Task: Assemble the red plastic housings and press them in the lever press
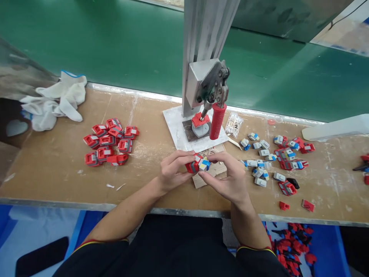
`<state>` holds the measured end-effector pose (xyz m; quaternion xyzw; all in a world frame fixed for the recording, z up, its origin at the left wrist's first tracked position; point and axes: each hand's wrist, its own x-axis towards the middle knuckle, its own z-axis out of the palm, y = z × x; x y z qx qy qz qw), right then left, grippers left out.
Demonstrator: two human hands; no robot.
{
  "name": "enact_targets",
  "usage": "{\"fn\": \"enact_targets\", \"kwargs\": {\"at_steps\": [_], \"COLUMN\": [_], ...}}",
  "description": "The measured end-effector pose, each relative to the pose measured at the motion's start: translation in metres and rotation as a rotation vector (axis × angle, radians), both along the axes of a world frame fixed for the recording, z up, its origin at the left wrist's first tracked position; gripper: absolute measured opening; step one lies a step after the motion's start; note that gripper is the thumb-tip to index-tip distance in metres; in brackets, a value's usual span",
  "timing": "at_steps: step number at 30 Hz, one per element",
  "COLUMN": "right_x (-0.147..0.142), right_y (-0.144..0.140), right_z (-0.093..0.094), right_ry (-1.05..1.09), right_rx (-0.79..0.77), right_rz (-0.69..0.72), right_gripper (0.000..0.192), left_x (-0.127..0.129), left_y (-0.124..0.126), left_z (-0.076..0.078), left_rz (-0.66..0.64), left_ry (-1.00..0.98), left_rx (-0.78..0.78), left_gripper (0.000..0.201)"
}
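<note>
My left hand [173, 171] pinches a small red plastic housing [192, 166] above the cardboard-topped bench. My right hand [227, 177] holds a small grey insert with blue and yellow marks [204, 164] against the red piece's right end. Both hands meet just in front of a toggle press [215, 82] with a red handle [217, 121]. A red part [200, 120] sits on the white fixture under the press tip.
A pile of finished red pieces [111, 141] lies at the left. Loose grey inserts [259, 161] and red housings [291, 154] lie scattered at the right. White cloth gloves [57, 100] rest at the far left. A blue bin of red parts [291, 246] stands below the bench edge.
</note>
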<state>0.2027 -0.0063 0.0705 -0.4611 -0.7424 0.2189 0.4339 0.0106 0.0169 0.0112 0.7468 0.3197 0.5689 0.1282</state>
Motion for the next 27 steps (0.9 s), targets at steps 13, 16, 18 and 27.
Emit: {"fn": "enact_targets", "kwargs": {"at_steps": [13, 16, 18, 27], "right_x": [0.013, 0.011, 0.008, 0.001], "right_y": [0.003, 0.0, -0.004, -0.01], "right_z": [0.007, 0.004, 0.002, -0.008], "right_ry": [0.017, 0.111, 0.188, 0.298], "right_rx": [-0.238, -0.398, -0.51, -0.568], "right_rz": [0.166, 0.183, 0.212, 0.304], "right_gripper": [0.016, 0.022, 0.026, 0.057], "left_x": [-0.004, -0.003, -0.005, -0.003], "left_y": [-0.003, -0.006, -0.006, -0.002], "left_z": [0.006, 0.012, 0.013, 0.006], "left_rz": [-0.081, -0.204, -0.255, -0.275], "left_ry": [0.001, -0.202, -0.229, -0.19], "left_rx": [0.059, -0.205, -0.292, -0.255], "left_gripper": [0.039, 0.056, 0.048, 0.073]}}
